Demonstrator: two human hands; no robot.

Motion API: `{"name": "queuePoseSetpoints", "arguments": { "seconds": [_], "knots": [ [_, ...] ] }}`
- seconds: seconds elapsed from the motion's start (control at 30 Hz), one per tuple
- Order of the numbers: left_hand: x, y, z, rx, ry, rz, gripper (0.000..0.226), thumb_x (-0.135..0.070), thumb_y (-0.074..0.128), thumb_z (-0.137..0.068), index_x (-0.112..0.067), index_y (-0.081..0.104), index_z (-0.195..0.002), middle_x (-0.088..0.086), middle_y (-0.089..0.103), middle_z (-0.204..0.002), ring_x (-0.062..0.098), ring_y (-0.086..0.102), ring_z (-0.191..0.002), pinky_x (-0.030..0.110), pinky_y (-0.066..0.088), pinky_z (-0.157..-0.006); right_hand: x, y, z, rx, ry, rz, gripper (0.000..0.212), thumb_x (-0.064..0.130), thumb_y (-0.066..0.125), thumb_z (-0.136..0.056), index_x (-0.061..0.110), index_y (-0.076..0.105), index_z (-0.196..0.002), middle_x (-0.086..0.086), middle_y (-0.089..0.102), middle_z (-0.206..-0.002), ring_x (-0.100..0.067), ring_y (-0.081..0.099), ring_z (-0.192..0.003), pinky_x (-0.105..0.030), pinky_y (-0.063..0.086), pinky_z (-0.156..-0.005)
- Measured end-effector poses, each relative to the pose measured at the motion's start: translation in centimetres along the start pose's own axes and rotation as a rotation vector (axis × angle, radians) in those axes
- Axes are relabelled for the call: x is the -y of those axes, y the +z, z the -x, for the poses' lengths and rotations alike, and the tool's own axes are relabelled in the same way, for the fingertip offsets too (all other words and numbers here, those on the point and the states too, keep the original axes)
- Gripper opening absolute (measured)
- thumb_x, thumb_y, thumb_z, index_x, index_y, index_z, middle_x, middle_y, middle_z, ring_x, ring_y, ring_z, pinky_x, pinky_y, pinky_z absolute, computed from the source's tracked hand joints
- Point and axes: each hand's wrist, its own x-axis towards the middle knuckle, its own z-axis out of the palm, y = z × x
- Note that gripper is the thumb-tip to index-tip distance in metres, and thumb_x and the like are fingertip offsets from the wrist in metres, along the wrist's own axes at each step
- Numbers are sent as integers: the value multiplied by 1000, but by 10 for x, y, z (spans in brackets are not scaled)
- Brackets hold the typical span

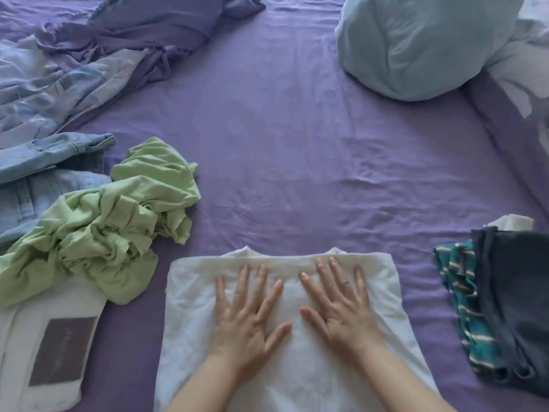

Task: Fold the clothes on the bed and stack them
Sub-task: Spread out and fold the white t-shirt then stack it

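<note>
lower centre of the frame: left hand (pixel 249 316) and right hand (pixel 338 307), fingers straight and spread, press flat on a folded white shirt (pixel 190 295), gripping nothing; lifting it carelessly would likely let the loose folds fall open; lower left: white garment (pixel 17 346) with a grey print panel, marks too blurred to read; lower right: stack of folded clothes (pixel 511 307), which may topple if loaded off-centre; left, farther: crumpled green garment (pixel 118 215) and jeans (pixel 44 162), unfolded; top: pillow (pixel 421 46) on the purple bed sheet (pixel 297 144); no brand or label legible
</note>
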Motion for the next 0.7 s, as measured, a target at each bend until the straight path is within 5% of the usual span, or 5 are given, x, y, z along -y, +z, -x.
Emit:
{"name": "queuePoseSetpoints", "arguments": {
  "seconds": [0.13,0.27,0.33,0.47,0.7],
  "knots": [
    [1,7,-6,20,12,-1,70,-63,34,-86,-23,41,-142,10,33,-152,35,28,-140,68,17,-104,-2,-4,-8,45,3,-32,59,59,23,-91,33,40,-142,-6,30,-152,-27,20,-143,-59,12,-107],
    [-20,-18,-6,117,-57,-32,68,-55,31,-83,-14,58,-130,17,49,-140,40,44,-129,64,29,-103,-21,-15,-7,172,-38,-44,56,55,21,-97,40,5,-149,5,-11,-158,-20,-21,-143,-48,-20,-110],
    [-44,-29,-5,138,-69,30,70,-55,27,-84,-13,56,-131,19,48,-139,38,43,-131,62,34,-103,-43,-25,-5,174,-3,-26,56,51,27,-98,38,8,-150,4,-8,-159,-22,-16,-145,-48,-14,-113],
    [-110,-25,3,295,318,68,65,-60,20,-94,-30,12,-151,9,2,-159,31,-6,-146,59,-9,-111,-82,-42,-2,279,144,-95,68,50,43,-95,34,7,-150,-1,-5,-160,-22,-2,-147,-41,12,-115],
    [-177,-32,-6,162,565,-87,51,-39,23,-96,-31,38,-144,4,40,-149,24,32,-140,51,31,-110,-94,-45,-2,173,156,-319,48,17,40,-98,31,33,-144,0,37,-146,-25,30,-132,-40,36,-103]
  ]
}}
